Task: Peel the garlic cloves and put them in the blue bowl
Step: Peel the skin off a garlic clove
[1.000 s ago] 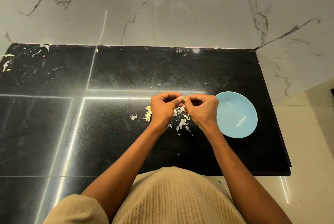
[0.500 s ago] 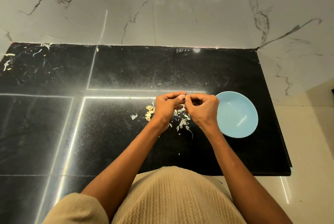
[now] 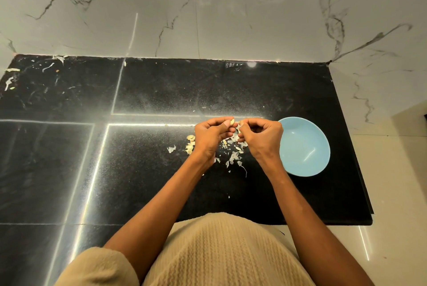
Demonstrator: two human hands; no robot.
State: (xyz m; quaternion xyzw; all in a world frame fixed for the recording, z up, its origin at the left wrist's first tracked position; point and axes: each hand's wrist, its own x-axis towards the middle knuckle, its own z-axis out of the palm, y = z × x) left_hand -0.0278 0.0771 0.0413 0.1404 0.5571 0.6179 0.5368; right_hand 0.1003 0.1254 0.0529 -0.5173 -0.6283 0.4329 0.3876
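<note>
Both forearms reach forward from the torso and draw together, so the hands meet knuckle to knuckle. The left hand (image 3: 211, 136) has its fingers curled, thumb and forefinger pinching a garlic clove (image 3: 232, 121) at the tips. The right hand (image 3: 262, 136) is curled likewise, its fingertips (image 3: 241, 124) pinching at the same clove from the other side.

The round blue ceramic bowl (image 3: 304, 147) sits on the black polished stone surface (image 3: 161, 91), just right of the right hand (image 3: 262, 139). Papery garlic skin scraps (image 3: 233, 155) lie under both hands; unpeeled pale garlic cloves (image 3: 190, 143) lie just beside the left hand (image 3: 211, 137), on its left.
</note>
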